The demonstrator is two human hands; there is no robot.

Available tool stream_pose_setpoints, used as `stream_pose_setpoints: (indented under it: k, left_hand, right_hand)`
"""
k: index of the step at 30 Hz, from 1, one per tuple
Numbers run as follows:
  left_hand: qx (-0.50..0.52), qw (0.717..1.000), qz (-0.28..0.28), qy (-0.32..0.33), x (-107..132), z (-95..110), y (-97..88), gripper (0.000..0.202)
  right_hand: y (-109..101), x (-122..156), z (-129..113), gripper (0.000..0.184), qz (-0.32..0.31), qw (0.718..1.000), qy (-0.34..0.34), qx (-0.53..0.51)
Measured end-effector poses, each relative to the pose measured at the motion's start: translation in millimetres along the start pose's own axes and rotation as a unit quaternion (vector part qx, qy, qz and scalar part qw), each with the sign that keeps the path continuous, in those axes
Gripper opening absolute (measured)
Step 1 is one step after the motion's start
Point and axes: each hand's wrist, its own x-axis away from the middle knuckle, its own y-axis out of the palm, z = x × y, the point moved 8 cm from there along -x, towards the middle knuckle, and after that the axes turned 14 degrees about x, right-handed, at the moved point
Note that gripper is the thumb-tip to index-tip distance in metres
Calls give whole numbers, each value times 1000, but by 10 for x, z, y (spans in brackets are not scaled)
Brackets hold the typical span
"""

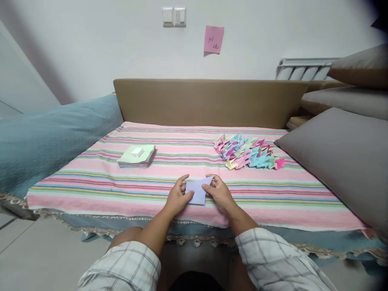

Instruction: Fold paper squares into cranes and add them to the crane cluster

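Note:
A small pale lilac sheet of paper (198, 191) lies partly folded on the striped cloth near the front edge of the bed. My left hand (178, 197) pinches its left side, fingers curled onto the paper. My right hand (218, 191) grips its right edge with thumb and fingers closed on it. Both hands rest on the cloth.
A stack of coloured paper squares (137, 157) with a small white block on top lies to the left. A heap of folded paper cranes (247, 152) lies at the back right. Grey cushions (342, 161) stand on the right, a blue blanket (45, 137) on the left.

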Motion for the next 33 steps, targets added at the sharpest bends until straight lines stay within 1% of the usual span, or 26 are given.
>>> stream_pose_setpoints:
  k: [2, 3, 4, 5, 6, 7, 8, 9, 11, 13, 15, 17, 18, 19, 22, 24, 28, 31, 33]
  left_hand:
    - [-54, 997, 42, 46, -31, 54, -113, 74]
    - [-103, 990, 67, 72, -39, 96, -168, 68]
    - [-168, 976, 89, 103, -37, 157, -208, 61]
    - [-242, 955, 105, 138, -23, 233, -219, 52]
    - [-320, 925, 110, 175, 1, 310, -190, 42]
    - [-392, 890, 98, 212, 33, 373, -120, 33]
    - [-456, 853, 72, 242, 72, 406, -18, 27]
    - [-509, 820, 30, 262, 112, 396, 100, 25]
    - [-584, 766, -61, 262, 194, 275, 305, 30]
    - [-632, 728, -116, 237, 267, 121, 408, 45]
    - [-661, 706, -152, 206, 315, -29, 439, 64]
    - [-676, 694, -167, 183, 335, -123, 425, 75]
    - [-681, 690, -170, 177, 337, -148, 414, 78]
    - [-684, 688, -171, 173, 337, -161, 404, 79]
    - [-687, 686, -171, 167, 330, -165, 390, 81]
    - [-685, 689, -171, 163, 328, -162, 393, 81]
    - [-676, 699, -166, 162, 339, -155, 397, 82]
    - [-666, 710, -161, 165, 351, -133, 390, 81]
    - [-663, 711, -163, 169, 361, -118, 390, 77]
  right_hand:
    - [-27, -15, 53, 49, 27, 999, 3, 35]
    - [-37, -17, 81, 48, 36, 997, 7, 64]
    - [-43, -17, 108, 47, 39, 994, 13, 101]
    - [-48, -13, 128, 43, 38, 988, 19, 145]
    - [-56, -8, 136, 38, 36, 980, 22, 193]
    - [-68, -1, 125, 32, 34, 969, 19, 243]
    - [-84, 7, 95, 25, 35, 956, 8, 292]
    - [-102, 16, 50, 20, 38, 940, -9, 339]
    - [-136, 34, -54, 12, 46, 902, -42, 427]
    - [-175, 47, -137, 10, 54, 866, -59, 493]
    - [-209, 62, -226, 11, 71, 839, -83, 533]
    - [-210, 88, -319, 12, 88, 817, -125, 555]
    - [-183, 103, -349, 13, 84, 809, -150, 562]
    - [-139, 118, -361, 15, 70, 804, -173, 565]
    - [40, 163, -310, 19, -3, 792, -222, 568]
    - [119, 174, -247, 19, -33, 782, -226, 580]
    - [148, 141, -168, 17, -39, 767, -195, 610]
    - [140, 123, -164, 19, -39, 766, -185, 614]
    - [139, 119, -159, 21, -44, 768, -185, 612]
